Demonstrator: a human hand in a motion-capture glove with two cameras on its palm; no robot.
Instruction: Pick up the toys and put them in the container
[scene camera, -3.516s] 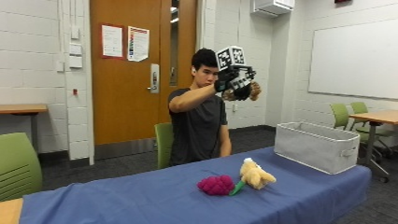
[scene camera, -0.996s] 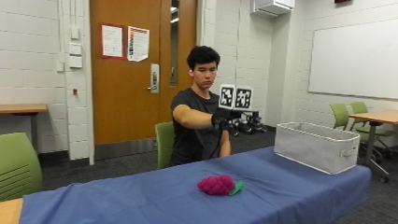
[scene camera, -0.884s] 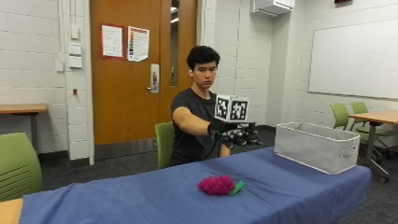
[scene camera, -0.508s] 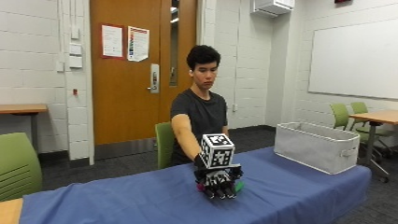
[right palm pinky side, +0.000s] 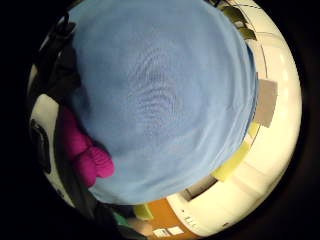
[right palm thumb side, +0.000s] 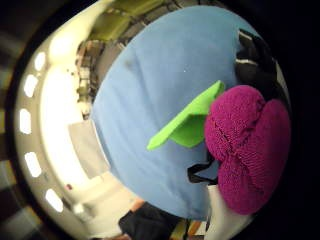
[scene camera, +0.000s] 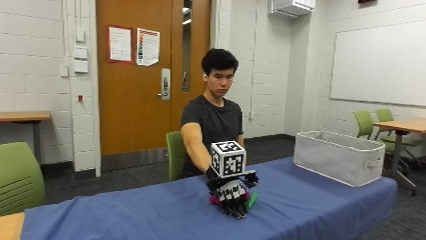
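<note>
Since the frame three and a half seconds back, our gloved right hand (scene camera: 231, 197) has come down from head height, where it held a yellow toy, to the blue table (scene camera: 319, 210); that yellow toy no longer lies on the cloth, and half a second ago the hand was already low over the same spot.

We now see the hand set over the pink toy (scene camera: 216, 200), fingers pointing down toward the near edge of the table. The thumb-side palm view shows the pink toy (right palm thumb side: 247, 152) filling much of the frame, close against the palm, with its green leaf (right palm thumb side: 187, 122) sticking out over the cloth. The little-finger-side view catches a slice of the same toy (right palm pinky side: 85, 150) at the palm's edge. Whether the fingers have curled round it, we cannot tell.

We judge the task about half done: the yellow toy is presumably in the container (scene camera: 339, 155), though we cannot see inside, and the pink one is left, not yet lifted off the table. It lies well apart from the container, toward the person's right. The arm reaches forward and down, the forearm sloping to the toy.
</note>
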